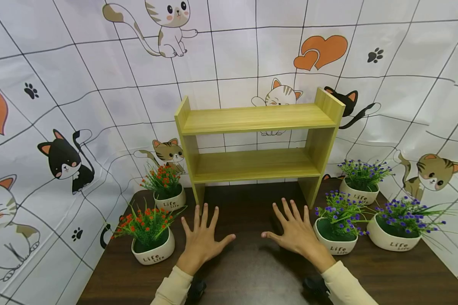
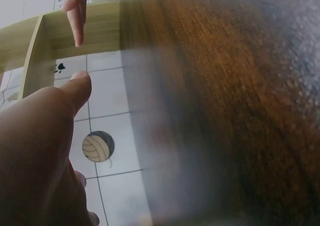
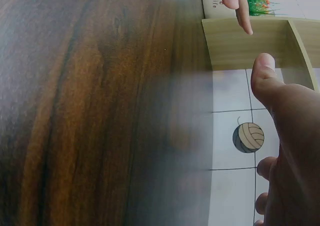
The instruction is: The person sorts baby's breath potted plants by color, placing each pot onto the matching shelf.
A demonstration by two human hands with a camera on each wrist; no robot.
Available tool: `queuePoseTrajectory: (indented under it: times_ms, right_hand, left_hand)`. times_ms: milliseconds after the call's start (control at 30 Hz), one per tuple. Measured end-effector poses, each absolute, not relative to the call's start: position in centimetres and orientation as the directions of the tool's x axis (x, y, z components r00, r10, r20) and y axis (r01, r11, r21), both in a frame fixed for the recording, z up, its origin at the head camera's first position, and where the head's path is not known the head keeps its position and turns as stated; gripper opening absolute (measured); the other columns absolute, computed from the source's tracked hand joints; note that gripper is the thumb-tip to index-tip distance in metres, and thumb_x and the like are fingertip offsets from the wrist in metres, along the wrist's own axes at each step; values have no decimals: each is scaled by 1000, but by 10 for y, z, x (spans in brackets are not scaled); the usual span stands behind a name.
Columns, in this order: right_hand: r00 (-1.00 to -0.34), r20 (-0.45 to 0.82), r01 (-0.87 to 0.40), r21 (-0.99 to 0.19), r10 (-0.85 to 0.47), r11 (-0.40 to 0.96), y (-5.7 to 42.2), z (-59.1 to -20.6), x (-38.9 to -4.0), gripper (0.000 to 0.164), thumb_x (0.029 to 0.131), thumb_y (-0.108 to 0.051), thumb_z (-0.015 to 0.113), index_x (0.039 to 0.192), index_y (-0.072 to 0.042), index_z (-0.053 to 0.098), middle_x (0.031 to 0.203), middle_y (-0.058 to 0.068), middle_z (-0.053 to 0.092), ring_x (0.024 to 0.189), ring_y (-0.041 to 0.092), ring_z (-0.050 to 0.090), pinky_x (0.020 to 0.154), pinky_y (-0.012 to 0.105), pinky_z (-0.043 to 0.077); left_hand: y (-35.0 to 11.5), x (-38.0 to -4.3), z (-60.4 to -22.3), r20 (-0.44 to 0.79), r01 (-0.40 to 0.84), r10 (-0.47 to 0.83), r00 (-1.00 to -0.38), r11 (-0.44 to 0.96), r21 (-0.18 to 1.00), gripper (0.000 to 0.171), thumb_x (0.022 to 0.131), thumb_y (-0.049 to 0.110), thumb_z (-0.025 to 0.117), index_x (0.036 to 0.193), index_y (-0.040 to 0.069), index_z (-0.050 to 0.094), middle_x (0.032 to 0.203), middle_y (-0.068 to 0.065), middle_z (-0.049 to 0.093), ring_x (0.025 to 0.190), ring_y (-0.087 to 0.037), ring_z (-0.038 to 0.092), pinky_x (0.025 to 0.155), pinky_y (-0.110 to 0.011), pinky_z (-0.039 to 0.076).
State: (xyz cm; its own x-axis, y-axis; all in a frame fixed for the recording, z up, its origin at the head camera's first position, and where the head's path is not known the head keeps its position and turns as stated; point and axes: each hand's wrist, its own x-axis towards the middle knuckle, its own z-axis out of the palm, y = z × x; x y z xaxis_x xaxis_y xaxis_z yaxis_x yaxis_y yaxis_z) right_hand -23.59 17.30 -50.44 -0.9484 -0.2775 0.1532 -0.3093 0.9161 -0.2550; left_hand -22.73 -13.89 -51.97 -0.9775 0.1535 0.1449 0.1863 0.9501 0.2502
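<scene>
On both sides of the shelf (image 1: 256, 164) stand flower pots (image 1: 152, 253).

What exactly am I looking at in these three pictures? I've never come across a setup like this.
There is no machine here: a person works with bare hands. The wide picture comes from a camera worn on the head, looking forward and down. The other two come from cameras on the wrists, each showing its own hand close up, with the other hand's fingers beyond.

On the dark table stands a wooden shelf, with two pots of orange-red flowers to its left and three pots of purple flowers to its right.

The left hand and right hand are spread in front of the shelf. Neither holds anything.
</scene>
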Motion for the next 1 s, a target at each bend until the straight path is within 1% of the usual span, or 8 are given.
queuePoseTrajectory:
  times_ms: [467,567,633,700,800,867,933,1000]
  right_hand:
    - [-948,161,-309,-265,-274,913,173,-502,-233,104,91,-76,65,169,-15,33,177,21,16,164,49,12,126,77,1]
    - [-944,185,-315,-254,-274,915,175,-498,-230,103,91,-75,65,168,-13,35,176,22,22,163,48,17,128,74,6]
    - [-937,220,-325,-251,-273,912,176,-494,-227,98,93,-71,67,165,-10,41,171,24,34,160,48,28,129,71,16]
    - [-926,268,-332,-253,-264,909,178,-489,-221,89,94,-64,72,159,-8,51,160,24,52,150,46,47,123,66,36]
    - [-915,325,-335,-274,-241,902,183,-479,-210,66,96,-50,77,146,-8,65,132,20,74,117,40,73,93,56,60]
    - [-916,332,-332,-320,-223,887,189,-472,-203,52,97,-42,79,137,-10,72,115,14,81,90,32,77,72,50,62]
    - [-921,325,-335,-375,-216,865,197,-466,-196,41,98,-36,78,131,-11,76,102,7,83,76,22,76,65,42,61]
    - [-924,316,-341,-424,-215,839,207,-460,-191,32,99,-31,78,125,-13,78,93,1,82,70,13,74,63,36,60]
  left_hand:
    - [-138,-224,-515,148,189,154,-977,946,264,104,92,81,57,172,25,22,180,-15,7,167,-44,-1,120,-85,-2]
    - [-138,-224,-513,153,197,161,-975,944,264,104,92,81,57,172,25,22,180,-15,7,167,-44,-1,122,-84,0]
    - [-137,-224,-512,169,213,172,-971,940,266,103,93,78,60,172,24,23,180,-16,10,167,-44,3,122,-83,4]
    - [-137,-224,-509,209,237,184,-961,934,267,99,95,72,64,171,21,27,178,-19,19,166,-45,12,123,-81,14]
    - [-137,-224,-501,339,295,194,-921,914,279,84,98,55,74,163,10,44,164,-23,47,153,-45,44,117,-71,40]
    - [-138,-225,-491,439,328,177,-881,897,296,69,98,41,78,152,5,57,146,-22,65,133,-41,65,103,-60,57]
    - [-140,-227,-478,535,370,148,-832,866,336,49,97,27,82,137,1,69,124,-18,77,109,-34,77,86,-50,64]
    - [-141,-231,-461,609,401,106,-786,837,372,31,96,17,81,122,1,77,108,-13,81,90,-27,79,73,-45,65]
